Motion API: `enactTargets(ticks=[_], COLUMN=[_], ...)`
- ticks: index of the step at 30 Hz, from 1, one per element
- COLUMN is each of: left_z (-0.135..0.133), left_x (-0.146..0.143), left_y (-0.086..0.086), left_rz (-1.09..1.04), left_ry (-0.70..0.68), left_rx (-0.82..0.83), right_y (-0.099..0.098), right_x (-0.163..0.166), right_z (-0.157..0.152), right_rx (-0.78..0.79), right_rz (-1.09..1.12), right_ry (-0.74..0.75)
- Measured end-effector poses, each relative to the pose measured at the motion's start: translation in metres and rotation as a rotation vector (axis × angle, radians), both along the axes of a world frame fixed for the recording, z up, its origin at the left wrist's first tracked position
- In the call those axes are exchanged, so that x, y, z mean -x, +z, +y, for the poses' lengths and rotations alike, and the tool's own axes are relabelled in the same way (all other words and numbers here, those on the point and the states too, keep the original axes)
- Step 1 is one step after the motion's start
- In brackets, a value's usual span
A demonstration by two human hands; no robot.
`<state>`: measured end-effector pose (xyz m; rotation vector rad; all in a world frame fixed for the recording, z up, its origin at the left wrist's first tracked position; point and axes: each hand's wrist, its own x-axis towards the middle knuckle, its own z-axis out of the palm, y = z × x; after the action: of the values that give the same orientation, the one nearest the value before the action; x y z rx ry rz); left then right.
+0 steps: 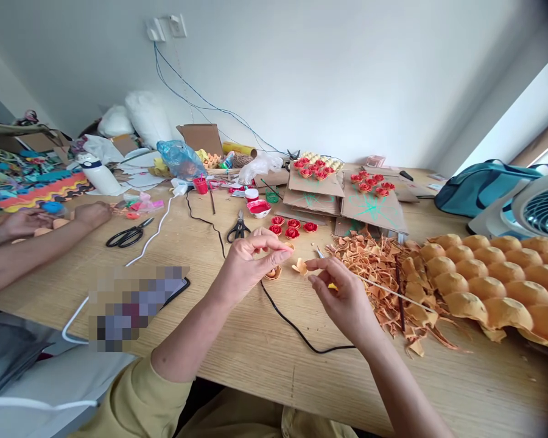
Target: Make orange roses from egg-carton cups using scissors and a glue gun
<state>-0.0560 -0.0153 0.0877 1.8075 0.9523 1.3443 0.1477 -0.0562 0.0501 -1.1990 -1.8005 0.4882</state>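
Observation:
My left hand (251, 258) is closed in a pinch, with a small orange egg-carton piece (290, 247) at its fingertips. My right hand (342, 295) has bent fingers, its fingertips against a petal-shaped egg-carton cup (300, 266). A yellow thing (332, 286) shows partly beneath that hand, and a thin pale stick (402, 293) extends behind it. Under my left fingertips another carton cup (273, 272) sits on the table. Several red paper roses (293, 232) stand just beyond my hands. Black-handled scissors (238, 227) lie left of the roses.
Carton scraps (369, 264) are heaped beside an orange egg tray (497, 274) at right. Cardboard sheets (372, 210) carry more roses behind. Red paint (259, 208) stands beyond the scissors. A black cable (292, 322) crosses the table. At left, another person's hands (91, 214) work near other scissors (130, 234).

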Motion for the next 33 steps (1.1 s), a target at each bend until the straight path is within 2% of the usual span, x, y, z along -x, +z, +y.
enactTargets(ticks=[4,8,9,11,13,16,20,23,24,27,30,33], left_z=[-0.019,-0.042,-0.045,-0.043,-0.029,0.006,0.051,0.071,0.077,0.088,0.09,0.08], left_x=[0.011,0.036,0.042,0.049,0.045,0.012,-0.071,-0.117,-0.123,-0.107,-0.057,-0.006], left_y=[0.041,0.074,0.08,0.087,0.088,0.08,0.065,0.055,0.051,0.031,-0.002,-0.039], left_rz=[-0.13,-0.237,-0.271,-0.279,-0.221,-0.014,0.14,0.319,0.372,0.49,0.547,0.672], left_ry=[-0.009,0.155,0.219,0.338,0.376,0.231,0.056,-0.174,-0.183,-0.071,0.043,0.146], left_rx=[-0.133,-0.344,-0.407,-0.43,-0.476,-0.484,-0.439,-0.53,-0.552,-0.519,-0.364,-0.211], right_y=[-0.002,-0.025,-0.032,-0.045,-0.056,-0.065,-0.068,-0.07,-0.071,-0.073,-0.073,-0.071], right_x=[-0.017,-0.047,-0.053,-0.06,-0.062,-0.059,-0.057,-0.058,-0.059,-0.059,-0.058,-0.056], right_z=[0.003,-0.001,-0.002,-0.006,-0.009,-0.011,-0.01,-0.012,-0.013,-0.015,-0.016,-0.017], right_rx=[-0.087,-0.032,-0.005,0.055,0.098,0.102,0.09,0.097,0.1,0.125,0.169,0.214], right_rz=[-0.037,-0.178,-0.215,-0.288,-0.382,-0.527,-0.605,-0.621,-0.628,-0.645,-0.636,-0.632], right_ry=[-0.137,-0.342,-0.385,-0.454,-0.495,-0.517,-0.54,-0.553,-0.558,-0.557,-0.533,-0.493])
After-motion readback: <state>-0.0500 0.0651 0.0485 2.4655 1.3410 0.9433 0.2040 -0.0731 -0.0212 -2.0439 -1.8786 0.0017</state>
